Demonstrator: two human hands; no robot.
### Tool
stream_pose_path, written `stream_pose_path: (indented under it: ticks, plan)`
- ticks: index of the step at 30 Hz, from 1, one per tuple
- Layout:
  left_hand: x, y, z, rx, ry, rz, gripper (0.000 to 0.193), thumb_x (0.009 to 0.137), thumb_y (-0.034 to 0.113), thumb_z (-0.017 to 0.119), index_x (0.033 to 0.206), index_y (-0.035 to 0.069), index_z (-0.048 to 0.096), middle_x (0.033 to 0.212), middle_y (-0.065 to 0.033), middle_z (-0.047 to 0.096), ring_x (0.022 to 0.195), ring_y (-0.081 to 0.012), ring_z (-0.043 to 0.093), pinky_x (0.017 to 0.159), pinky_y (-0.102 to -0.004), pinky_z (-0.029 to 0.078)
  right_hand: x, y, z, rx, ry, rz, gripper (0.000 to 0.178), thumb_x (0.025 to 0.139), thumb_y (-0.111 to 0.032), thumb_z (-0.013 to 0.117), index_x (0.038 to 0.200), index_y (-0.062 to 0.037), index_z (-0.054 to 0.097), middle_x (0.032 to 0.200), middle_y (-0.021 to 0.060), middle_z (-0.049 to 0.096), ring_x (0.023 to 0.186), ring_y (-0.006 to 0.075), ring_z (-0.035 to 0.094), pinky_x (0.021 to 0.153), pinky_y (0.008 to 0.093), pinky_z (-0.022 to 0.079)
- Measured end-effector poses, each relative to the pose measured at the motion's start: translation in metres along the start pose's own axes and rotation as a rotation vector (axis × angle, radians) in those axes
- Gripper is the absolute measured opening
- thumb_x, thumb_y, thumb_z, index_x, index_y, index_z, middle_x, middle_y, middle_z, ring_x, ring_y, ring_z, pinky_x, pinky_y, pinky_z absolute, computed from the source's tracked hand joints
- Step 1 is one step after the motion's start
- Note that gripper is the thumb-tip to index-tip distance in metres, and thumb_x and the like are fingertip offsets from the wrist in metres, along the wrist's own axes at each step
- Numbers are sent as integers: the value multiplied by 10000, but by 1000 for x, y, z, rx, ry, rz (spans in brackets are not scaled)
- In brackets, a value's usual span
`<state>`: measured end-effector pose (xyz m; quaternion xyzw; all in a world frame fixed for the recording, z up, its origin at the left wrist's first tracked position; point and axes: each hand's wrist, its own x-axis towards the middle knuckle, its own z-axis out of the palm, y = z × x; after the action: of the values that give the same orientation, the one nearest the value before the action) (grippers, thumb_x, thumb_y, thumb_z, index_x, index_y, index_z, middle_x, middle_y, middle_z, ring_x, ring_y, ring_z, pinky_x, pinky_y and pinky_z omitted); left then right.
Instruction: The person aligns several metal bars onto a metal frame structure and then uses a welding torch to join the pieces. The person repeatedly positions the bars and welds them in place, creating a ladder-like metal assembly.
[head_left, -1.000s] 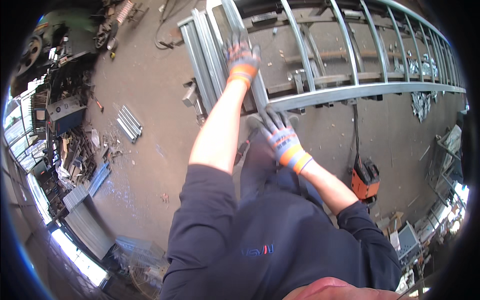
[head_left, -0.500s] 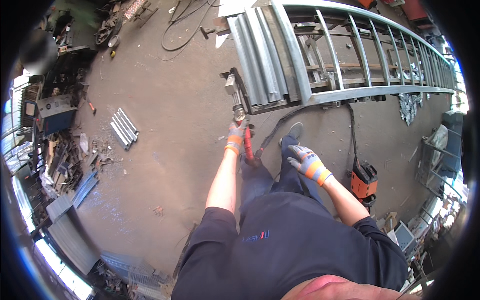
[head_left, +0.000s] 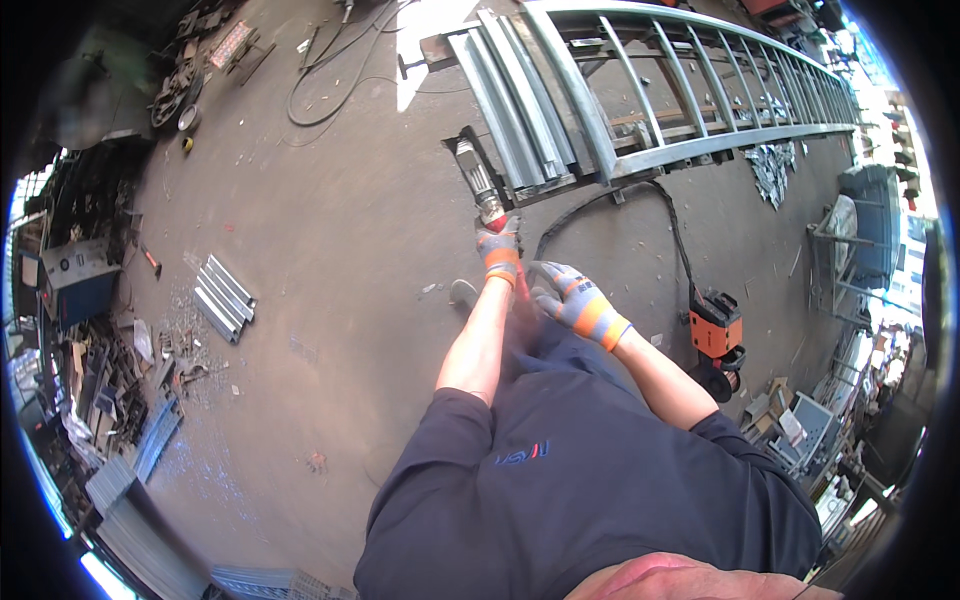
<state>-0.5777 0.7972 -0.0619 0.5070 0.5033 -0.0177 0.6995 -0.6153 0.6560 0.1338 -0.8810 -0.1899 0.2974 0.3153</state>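
Observation:
My gloved left hand (head_left: 499,248) is wrapped round a red-handled welding gun (head_left: 479,183). Its silver front end points away from me, beside a dark bracket at the near left corner of the metal stand. The red rear part, smeared by motion, comes down behind my wrist. Close to it on the right is my gloved right hand (head_left: 582,303), its fingers stretched out and thumb apart, with nothing seen in it. Several grey metal channels (head_left: 510,110) lie side by side on the stand, next to a long ladder-like metal frame (head_left: 700,150).
A black cable (head_left: 667,205) loops from near my hands to an orange wire-feeder-like machine (head_left: 716,325) on the right. Short metal channels (head_left: 224,297) lie on the floor at left, near a hammer (head_left: 151,260). Scrap metal lines the left side; a blue-grey cart (head_left: 865,235) stands right.
My right hand has moved left toward the gun's red rear part. My left hand still grips the gun, now slightly further right. The whole view has shifted and my legs have changed position.

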Motion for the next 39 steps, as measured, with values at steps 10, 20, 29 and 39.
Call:
stream_pose_path:
  ticks: [10,20,29,39]
  plan:
    - [-104,-15,-26,-101,-178,-38,397,975,436,726,731,186,536,577,48,448,491,-123,445,458,-349,380,-47,46,-14,-569,-126,-361,552,926,-335,662,1399,-51,630,1292,229,690,1168,397,666,1030,454,518]
    - [-243,57,0,732,-557,1088,309,984,177,711,1219,-3,623,1191,-128,696,1133,-226,670,946,-404,549,-94,-36,-127,377,497,-409,895,859,-364,792,1580,-28,381,1380,270,594,1280,470,554,1071,506,454]
    - [-176,137,106,1077,-1458,1875,450,910,315,793,1220,45,610,1059,-194,718,1007,-409,709,860,-490,542,-100,45,-158,180,1226,-284,788,950,-78,726,1626,-18,325,1314,119,705,1159,246,694,1000,346,536]
    - [41,161,108,1530,-1663,1896,743,987,531,592,1552,62,474,1648,-193,396,1577,-353,275,1311,-533,132,-112,4,-25,1861,1224,-649,817,1040,-590,433,1631,-42,297,1508,273,514,1156,381,648,892,497,583]
